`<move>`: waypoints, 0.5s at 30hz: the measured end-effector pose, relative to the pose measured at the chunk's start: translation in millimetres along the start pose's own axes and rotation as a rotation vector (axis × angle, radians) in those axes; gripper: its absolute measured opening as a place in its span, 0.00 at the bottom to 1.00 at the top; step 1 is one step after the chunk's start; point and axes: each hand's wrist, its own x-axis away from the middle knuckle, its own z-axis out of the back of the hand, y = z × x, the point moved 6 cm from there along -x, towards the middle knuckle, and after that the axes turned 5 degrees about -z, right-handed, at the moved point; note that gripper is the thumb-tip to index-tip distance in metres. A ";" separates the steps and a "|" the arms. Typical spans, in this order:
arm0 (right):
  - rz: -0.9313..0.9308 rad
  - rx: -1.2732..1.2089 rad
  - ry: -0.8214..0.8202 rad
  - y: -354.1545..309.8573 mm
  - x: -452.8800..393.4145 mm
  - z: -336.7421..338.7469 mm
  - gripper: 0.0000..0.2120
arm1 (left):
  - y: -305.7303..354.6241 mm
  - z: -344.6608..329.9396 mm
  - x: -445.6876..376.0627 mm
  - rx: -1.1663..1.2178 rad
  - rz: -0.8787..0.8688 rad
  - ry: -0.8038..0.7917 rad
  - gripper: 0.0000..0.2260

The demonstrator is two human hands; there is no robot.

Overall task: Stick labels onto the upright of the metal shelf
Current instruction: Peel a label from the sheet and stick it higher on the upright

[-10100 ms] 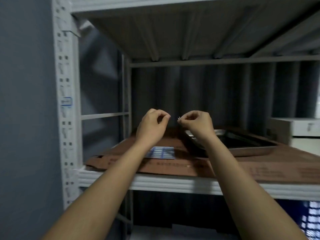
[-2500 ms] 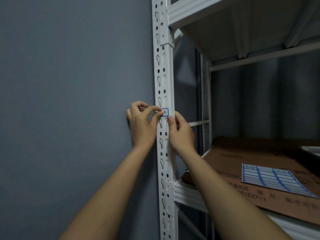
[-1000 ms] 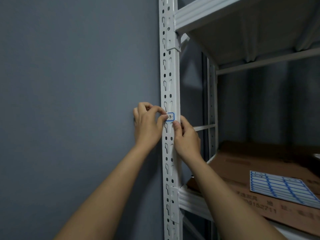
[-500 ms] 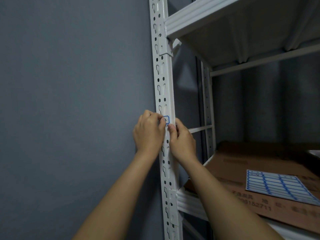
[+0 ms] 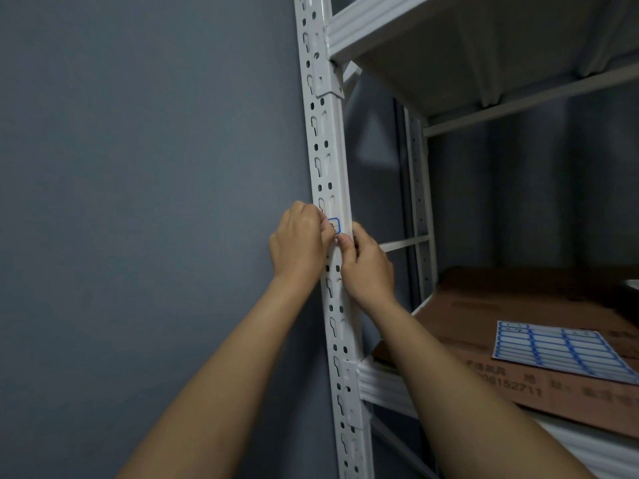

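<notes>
Labels come one at a time, and one small label (image 5: 334, 225) with a blue edge sits on the front of the white upright (image 5: 328, 160) of the metal shelf. That post runs straight up and down, and the label lies across it. The left hand (image 5: 300, 244) is curled, with its thumb pressing on the label's left end. The right hand (image 5: 367, 264) is curled round the post's right edge, its thumb just under the label. So the left hand is closer, and I think it should rub sideways to flatten the label. More labels wait on the label sheet (image 5: 560, 350), far off to the right, lying on brown cardboard (image 5: 484, 305).
</notes>
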 end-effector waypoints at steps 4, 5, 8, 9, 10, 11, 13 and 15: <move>0.018 0.012 -0.005 -0.8 -0.3 1.1 0.13 | -4.1 -2.6 1.1 0.065 -0.012 -0.013 0.08; 0.020 0.018 -0.009 -0.6 -0.8 1.4 0.14 | -5.5 -3.3 1.4 0.097 -0.007 -0.012 0.08; 0.020 0.024 -0.008 -0.5 -1.6 1.2 0.14 | -12.1 -0.9 2.6 0.209 0.049 0.028 0.06; 0.019 0.023 -0.005 -0.4 -1.7 1.0 0.14 | -14.5 -0.1 3.0 0.234 0.062 0.045 0.05; 0.017 0.023 -0.002 -0.5 -1.6 0.9 0.14 | -15.8 0.7 3.1 0.244 0.058 0.058 0.06; 0.016 0.023 0.001 -0.5 -1.5 0.7 0.14 | -16.7 0.9 3.2 0.249 0.047 0.063 0.06; 0.013 0.025 0.001 -0.5 -1.5 0.6 0.14 | -17.3 -0.2 3.7 0.262 0.024 0.058 0.07; 0.007 0.024 -0.002 -0.2 -1.7 0.8 0.14 | -16.8 -2.4 4.7 0.267 0.006 0.050 0.07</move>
